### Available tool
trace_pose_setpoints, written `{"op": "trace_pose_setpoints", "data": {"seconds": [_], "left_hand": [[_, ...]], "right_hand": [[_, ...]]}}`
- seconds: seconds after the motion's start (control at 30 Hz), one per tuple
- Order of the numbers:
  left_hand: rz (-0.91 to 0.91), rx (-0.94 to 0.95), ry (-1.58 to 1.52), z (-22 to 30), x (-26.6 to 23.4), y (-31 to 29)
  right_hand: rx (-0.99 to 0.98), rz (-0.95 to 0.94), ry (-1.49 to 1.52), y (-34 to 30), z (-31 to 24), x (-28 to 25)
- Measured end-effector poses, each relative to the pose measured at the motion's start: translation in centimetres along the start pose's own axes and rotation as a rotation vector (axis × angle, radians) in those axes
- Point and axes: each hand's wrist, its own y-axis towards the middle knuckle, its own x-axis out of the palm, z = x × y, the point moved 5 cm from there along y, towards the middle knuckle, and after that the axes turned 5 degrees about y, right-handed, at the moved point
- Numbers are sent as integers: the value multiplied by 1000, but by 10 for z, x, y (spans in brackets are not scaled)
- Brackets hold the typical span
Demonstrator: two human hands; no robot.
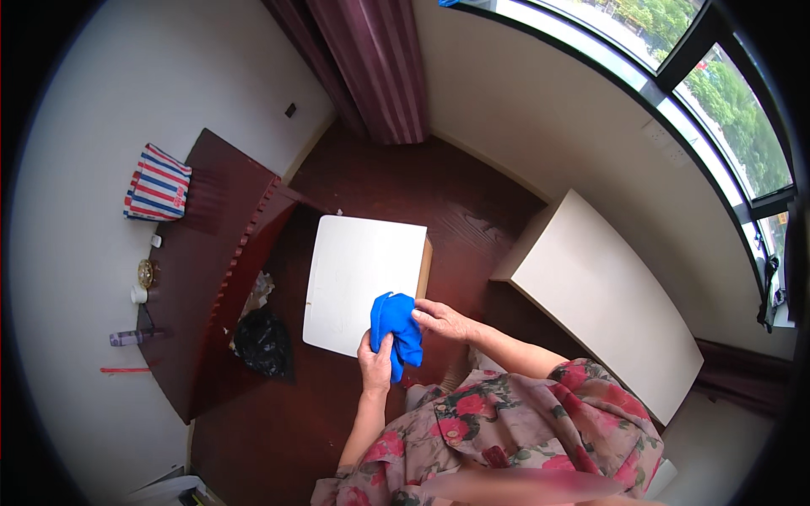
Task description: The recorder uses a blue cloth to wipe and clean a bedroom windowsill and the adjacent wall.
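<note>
A bunched blue cloth (396, 325) is held up in front of me, over the near right edge of a low white-topped table (363, 261). My left hand (376, 363) grips the cloth from below, thumb on top and fingers hidden behind it. At the cloth's upper right side, my right hand (440, 320) pinches its edge between thumb and fingers. Folds hide the cloth's full shape, and its lower end hangs loose.
A dark red desk (207, 185) along the left wall bears a striped bag (160, 185) and small items. A black plastic bag (263, 341) lies on the floor beside it. To the right stands a cream cabinet (603, 295), under the window. Purple curtains (380, 67) hang at the far corner.
</note>
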Motion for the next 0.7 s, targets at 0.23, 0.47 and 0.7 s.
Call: {"op": "trace_pose_setpoints", "data": {"seconds": [0.23,0.47,0.7], "left_hand": [[-231,150,185,67,82,27],[-247,107,105,85,102,68],[-349,229,142,134,124,137]], "right_hand": [[-279,2,-115,-11,-94,-60],[-319,176,-428,3,-149,-93],[-379,338,-577,16,-218,-116]]}}
